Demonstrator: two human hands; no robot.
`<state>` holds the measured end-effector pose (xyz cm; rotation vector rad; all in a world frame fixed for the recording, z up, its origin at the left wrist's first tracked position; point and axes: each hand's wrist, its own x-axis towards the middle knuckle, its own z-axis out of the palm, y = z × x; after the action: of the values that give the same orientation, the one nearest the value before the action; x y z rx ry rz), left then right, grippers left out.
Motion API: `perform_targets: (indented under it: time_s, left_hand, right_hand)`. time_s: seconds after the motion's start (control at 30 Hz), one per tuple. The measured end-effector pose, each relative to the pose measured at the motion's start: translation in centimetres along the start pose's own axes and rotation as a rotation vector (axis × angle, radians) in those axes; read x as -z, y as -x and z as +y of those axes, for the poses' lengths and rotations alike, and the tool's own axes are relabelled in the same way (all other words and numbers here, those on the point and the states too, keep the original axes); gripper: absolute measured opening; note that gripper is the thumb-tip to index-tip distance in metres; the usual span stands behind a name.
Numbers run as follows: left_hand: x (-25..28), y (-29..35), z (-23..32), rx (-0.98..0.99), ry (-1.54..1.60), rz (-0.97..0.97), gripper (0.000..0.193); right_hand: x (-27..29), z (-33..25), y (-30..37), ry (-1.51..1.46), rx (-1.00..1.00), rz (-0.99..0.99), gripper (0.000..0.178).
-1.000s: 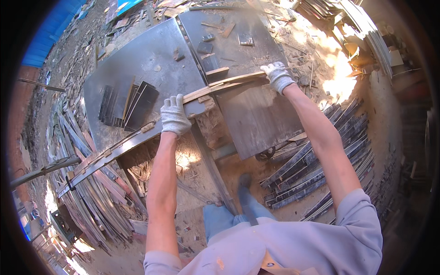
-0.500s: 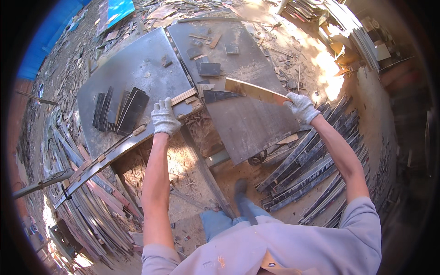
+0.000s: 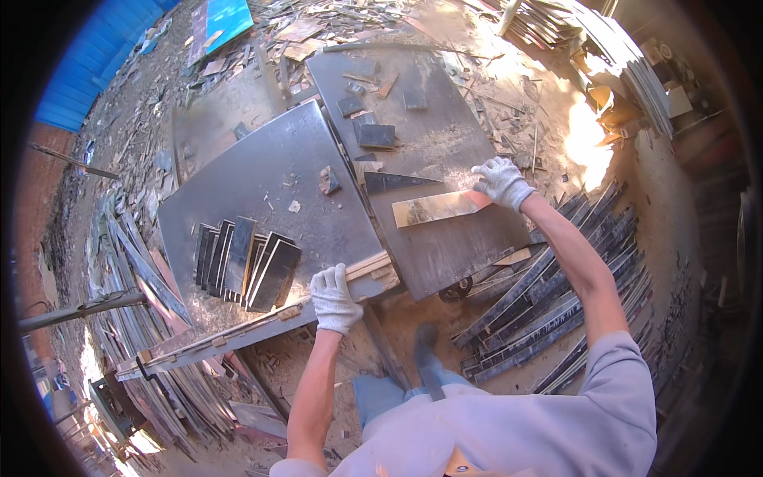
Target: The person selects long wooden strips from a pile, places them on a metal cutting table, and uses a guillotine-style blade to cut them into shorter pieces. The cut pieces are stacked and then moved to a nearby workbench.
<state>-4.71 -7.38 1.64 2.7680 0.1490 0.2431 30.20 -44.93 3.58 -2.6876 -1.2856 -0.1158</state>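
My left hand (image 3: 335, 299), in a pale knit glove, is closed over the wood-edged rail (image 3: 262, 327) along the near side of a sliding metal table panel (image 3: 270, 171). My right hand (image 3: 503, 183), gloved too, grips the right end of a plywood strip (image 3: 437, 209) over the right table panel (image 3: 477, 245). The strip's pale face shows, and its left end points toward the gap between the panels. Just beyond it lies a dark wedge-shaped offcut (image 3: 397, 182). A leaning row of dark board pieces (image 3: 241, 258) rests on the left panel, left of my left hand.
Small offcuts (image 3: 376, 136) and sawdust lie on the far part of the right panel. Long dark strips (image 3: 524, 318) are heaped on the ground at right, more strips (image 3: 151, 294) at left. Scrap wood (image 3: 310, 32) covers the far ground. A metal bar (image 3: 83, 310) juts in at left.
The left panel, its rail and the stacked pieces have slid nearer to me, with my left hand on the rail. The plywood strip has turned from steeply tilted to flatter, its left end now lower.
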Motion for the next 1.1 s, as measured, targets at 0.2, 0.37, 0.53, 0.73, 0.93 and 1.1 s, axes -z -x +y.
perform_targets:
  time_s: [0.2,0.37,0.53,0.73,0.93,1.1]
  left_hand:
    - [-2.2,6.5,2.0,0.027,0.025,-0.034,0.090]
    - [-3.0,6.4,2.4,0.040,0.020,-0.050,0.093]
    - [-1.6,3.9,1.4,0.060,0.031,-0.113,0.093]
    - [-1.1,3.7,1.4,0.061,0.032,-0.104,0.089]
    - [-1.9,2.8,1.5,0.029,0.027,-0.061,0.078]
    - [-2.4,4.0,1.4,0.046,0.000,-0.073,0.086]
  right_hand:
    - [-3.0,-8.6,-17.2,-0.204,-0.132,-0.045,0.083]
    - [-7.0,-8.0,-24.4,-0.246,-0.187,-0.057,0.055]
    - [-5.0,-3.4,-27.8,-0.269,-0.069,0.087,0.024]
    - [-1.9,-4.5,-33.6,0.056,0.204,-0.208,0.033]
    - [-2.9,-4.7,-38.7,0.087,0.104,-0.467,0.056]
    - [-2.1,-4.9,-36.5,0.294,0.330,-0.375,0.069]
